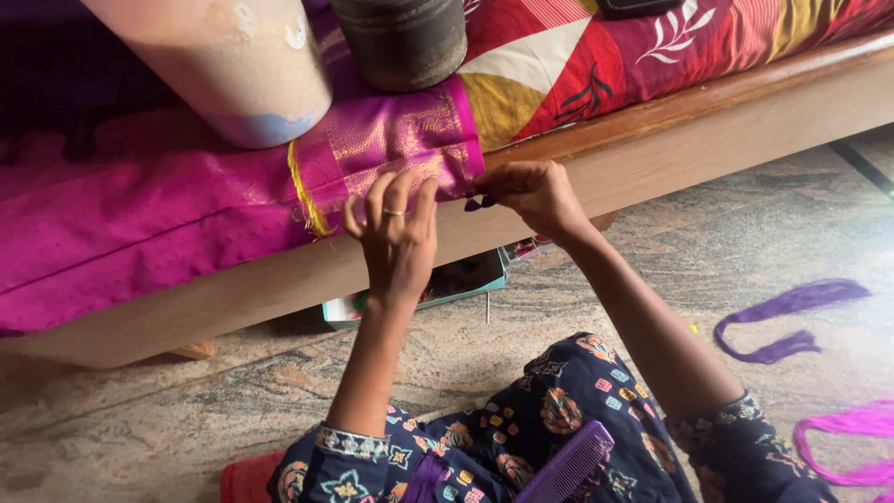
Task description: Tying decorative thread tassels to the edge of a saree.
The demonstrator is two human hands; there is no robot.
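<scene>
Pinching the magenta cloth's gold-woven edge (pixel 410 149) at upper centre, the left hand (pixel 399 233) and right hand (pixel 535 194) work purple threads (pixel 480 201); purple bundles (pixel 787 321) lie unused, lower right.

One head cam only, looking steeply down & fwd, close-up; bed edge (pixel 652 140) upper frame, floor (pixel 726 242) lower right.

Cloth (pixel 391 149) on bed (pixel 708 121), comb (pixel 570 463) on lap.

Purple comb (pixel 570 463) cut off below; right fingers (pixel 503 186) hide the tassel's top.
</scene>
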